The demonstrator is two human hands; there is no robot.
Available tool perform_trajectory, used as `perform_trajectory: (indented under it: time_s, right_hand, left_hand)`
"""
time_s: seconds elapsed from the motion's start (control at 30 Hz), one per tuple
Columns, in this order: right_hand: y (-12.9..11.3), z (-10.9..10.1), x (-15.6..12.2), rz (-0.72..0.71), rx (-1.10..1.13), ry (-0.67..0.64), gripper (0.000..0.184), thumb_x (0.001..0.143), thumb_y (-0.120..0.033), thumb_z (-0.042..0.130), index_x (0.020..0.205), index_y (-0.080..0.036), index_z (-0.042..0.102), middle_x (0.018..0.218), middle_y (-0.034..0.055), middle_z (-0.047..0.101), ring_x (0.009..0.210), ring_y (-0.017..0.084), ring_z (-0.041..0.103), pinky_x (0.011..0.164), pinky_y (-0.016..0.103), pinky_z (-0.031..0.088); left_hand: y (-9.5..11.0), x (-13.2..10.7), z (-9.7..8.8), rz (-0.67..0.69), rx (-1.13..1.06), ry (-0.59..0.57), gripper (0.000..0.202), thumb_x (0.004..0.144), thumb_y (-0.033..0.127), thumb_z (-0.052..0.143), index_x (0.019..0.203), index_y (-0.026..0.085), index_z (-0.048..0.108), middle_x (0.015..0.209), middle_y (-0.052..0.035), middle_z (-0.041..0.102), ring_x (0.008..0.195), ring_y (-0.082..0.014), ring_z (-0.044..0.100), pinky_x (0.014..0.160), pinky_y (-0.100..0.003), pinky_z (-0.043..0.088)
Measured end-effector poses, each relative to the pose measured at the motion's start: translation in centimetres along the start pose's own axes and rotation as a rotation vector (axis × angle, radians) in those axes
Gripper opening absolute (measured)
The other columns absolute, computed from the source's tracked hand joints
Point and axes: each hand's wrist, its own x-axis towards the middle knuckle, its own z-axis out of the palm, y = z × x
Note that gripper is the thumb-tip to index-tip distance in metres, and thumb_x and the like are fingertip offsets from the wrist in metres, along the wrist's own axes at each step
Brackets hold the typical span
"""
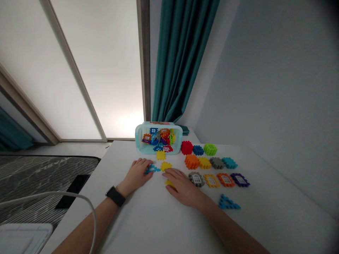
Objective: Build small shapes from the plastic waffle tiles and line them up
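On the white table, my left hand (136,175) has its fingers behind and its thumb in front of a light-blue toothed plastic building piece (153,169), gripping its left end. My right hand (184,187) lies palm down, with its thumb and fingers around a yellow building piece (168,183) that is partly hidden beneath them. Just beyond the right fingertips lies a yellow triangular building piece (165,165), beside the blue one. A yellow square piece (160,155) rests farther back, in front of the bin.
A pale-blue bin (137,141) of mixed pieces stands at the back. To the right are stacks, including red (186,147) and orange (191,161), a row of window pieces (212,180) and blue triangles (228,202). A white cable (90,204) crosses near my left forearm.
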Motion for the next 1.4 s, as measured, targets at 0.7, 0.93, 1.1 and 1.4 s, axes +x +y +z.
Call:
perform_trajectory:
  time_s: [0.7,0.93,1.1,1.4]
  right_hand:
    - [-0.1,0.0,-0.1,-0.006,-0.003,0.005,0.041,0.095,-0.020,0.052,0.136,-0.019,0.056,0.143,0.0119,0.057,0.138,0.027,0.046,0.118,0.048,0.039]
    - [-0.4,0.4,0.3,-0.012,0.022,0.181,0.045,0.090,-0.013,0.055,0.134,-0.021,0.054,0.139,0.0123,0.058,0.136,0.027,0.047,0.115,0.051,0.041]
    - [-0.5,0.3,0.5,-0.054,0.032,0.330,0.037,0.092,-0.011,0.054,0.127,-0.022,0.055,0.127,0.0109,0.065,0.123,0.028,0.057,0.106,0.053,0.049]
    - [-0.8,-0.2,0.7,-0.192,-0.050,0.480,0.015,0.098,-0.014,0.053,0.107,-0.023,0.060,0.105,0.0079,0.071,0.100,0.025,0.065,0.087,0.045,0.055]
  left_hand:
    - [0.4,-0.1,-1.6,0.141,0.122,-0.016,0.019,0.083,0.023,0.065,0.101,0.023,0.061,0.102,-0.0050,0.069,0.097,-0.0252,0.061,0.088,-0.040,0.043]
    - [1.1,-0.1,-1.9,0.291,0.180,0.135,0.009,0.085,0.020,0.065,0.093,0.021,0.061,0.099,-0.0062,0.068,0.093,-0.0236,0.061,0.088,-0.041,0.044]
    - [2.1,-0.2,-2.0,0.393,0.078,0.289,0.006,0.088,0.019,0.063,0.088,0.021,0.057,0.094,-0.0049,0.068,0.088,-0.0201,0.062,0.086,-0.038,0.046]
    - [3.9,-0.4,-2.2,0.503,-0.044,0.351,0.012,0.089,0.016,0.065,0.085,0.021,0.054,0.096,-0.0045,0.069,0.087,-0.0178,0.062,0.087,-0.037,0.049]
